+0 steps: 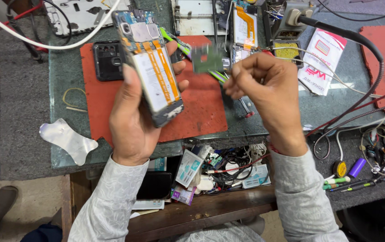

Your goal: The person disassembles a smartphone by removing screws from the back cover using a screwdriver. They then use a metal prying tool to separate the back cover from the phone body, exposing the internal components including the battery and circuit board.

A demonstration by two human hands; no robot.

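Cluttered repair bench (26, 134), grey mat, glass top, red work pad (201, 107) at centre.

- Opened phone (150, 62), back cover off, orange flex strips over pale battery; upright and tilted, above the pad; gripped in left hand (132, 112), thumb along one edge, fingers curled round the other.
- Small grey-green metal plate (208, 58), blurred, just right of the phone; pinched at its edge by fingertips of right hand (268, 94).
- Black rear cover (108, 60) flat on the pad's left corner.
- White plastic opening tool (67, 140) near the bench's front left.
- Soldering station (293, 15), black hose trailing right.
- Open drawer (210, 172) below, full of cables and packets.
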